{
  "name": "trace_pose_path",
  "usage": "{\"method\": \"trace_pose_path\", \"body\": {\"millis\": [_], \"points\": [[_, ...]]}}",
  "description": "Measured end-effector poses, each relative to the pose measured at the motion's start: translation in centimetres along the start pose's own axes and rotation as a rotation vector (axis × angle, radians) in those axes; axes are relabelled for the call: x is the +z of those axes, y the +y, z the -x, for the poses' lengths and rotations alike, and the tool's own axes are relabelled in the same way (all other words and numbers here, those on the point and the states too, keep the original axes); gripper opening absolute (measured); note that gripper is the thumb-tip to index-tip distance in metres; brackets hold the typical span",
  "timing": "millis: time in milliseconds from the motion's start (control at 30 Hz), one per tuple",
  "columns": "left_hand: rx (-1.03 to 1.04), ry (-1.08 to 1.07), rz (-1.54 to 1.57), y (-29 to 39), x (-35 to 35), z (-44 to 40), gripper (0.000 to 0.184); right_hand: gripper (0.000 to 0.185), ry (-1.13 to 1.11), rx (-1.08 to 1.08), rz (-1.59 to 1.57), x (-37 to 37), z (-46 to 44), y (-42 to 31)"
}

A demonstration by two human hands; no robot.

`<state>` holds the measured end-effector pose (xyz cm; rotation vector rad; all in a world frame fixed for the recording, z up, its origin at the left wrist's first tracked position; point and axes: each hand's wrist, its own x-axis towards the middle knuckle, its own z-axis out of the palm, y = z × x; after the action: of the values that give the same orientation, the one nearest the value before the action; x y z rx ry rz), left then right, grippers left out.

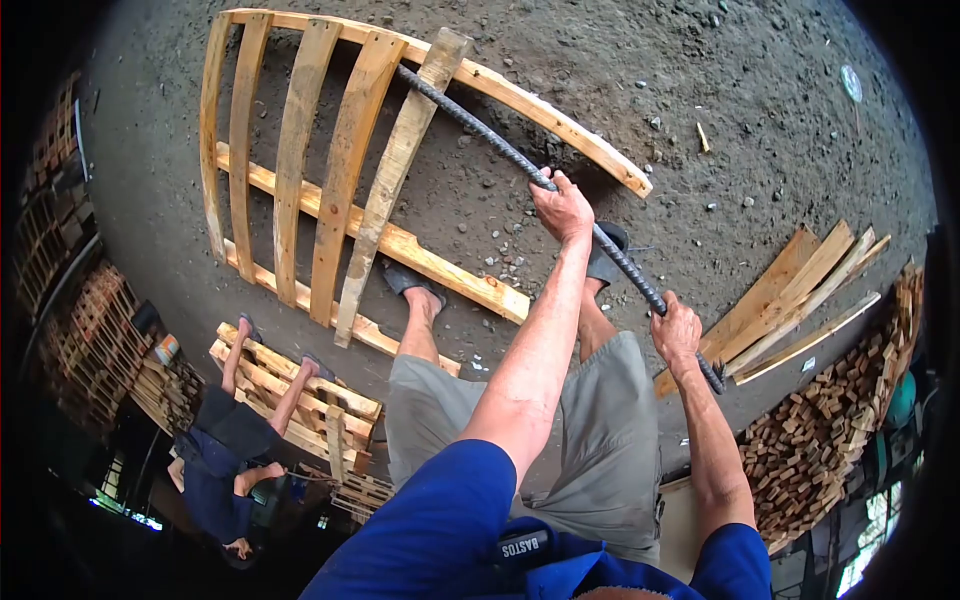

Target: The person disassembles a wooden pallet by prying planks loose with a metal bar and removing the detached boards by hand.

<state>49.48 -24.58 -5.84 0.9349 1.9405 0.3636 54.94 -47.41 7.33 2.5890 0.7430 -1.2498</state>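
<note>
My left hand [563, 207] is wrapped round a long ribbed steel bar [490, 135], near its middle. My right hand [677, 330] grips the same bar closer to its bent lower end. The bar's far tip reaches the slats of a wooden pallet [470, 265] and passes behind or under the slat at the right, so the tip's exact contact is hidden. This end slat [400, 175] sits tilted across the three long beams. Several other slats [345, 170] lie across the beams to its left. One of my feet [412, 283] stands between two beams.
Loose boards [790, 295] lie on the dirt at the right, beside a big heap of wood blocks [825, 435]. At lower left another person [215, 450] bends over a second pallet [290, 375]. Stacked pallets [95, 330] line the left edge.
</note>
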Motion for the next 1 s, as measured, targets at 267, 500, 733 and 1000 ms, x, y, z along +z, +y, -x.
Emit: {"method": "trace_pose_path", "body": {"millis": [267, 500, 733, 1000], "points": [[0.1, 0.073, -0.095, -1.4, 0.8, -0.6, 0.031, 0.019, -0.016, 0.012, -0.006, 0.5, -0.7, 0.4], [0.094, 0.083, -0.096, -1.9, 1.2, -0.8, 0.029, 0.019, -0.016, -0.005, -0.02, 1.2, -1.3, 1.0], [0.052, 0.084, -0.082, -2.0, 1.5, -0.9, 0.032, 0.025, -0.009, -0.033, -0.033, 2.2, -2.1, 1.6], [0.098, 0.096, -0.067, -2.5, 2.1, -0.9, 0.034, 0.028, -0.016, -0.019, -0.043, 2.5, -2.8, 2.1]]}}
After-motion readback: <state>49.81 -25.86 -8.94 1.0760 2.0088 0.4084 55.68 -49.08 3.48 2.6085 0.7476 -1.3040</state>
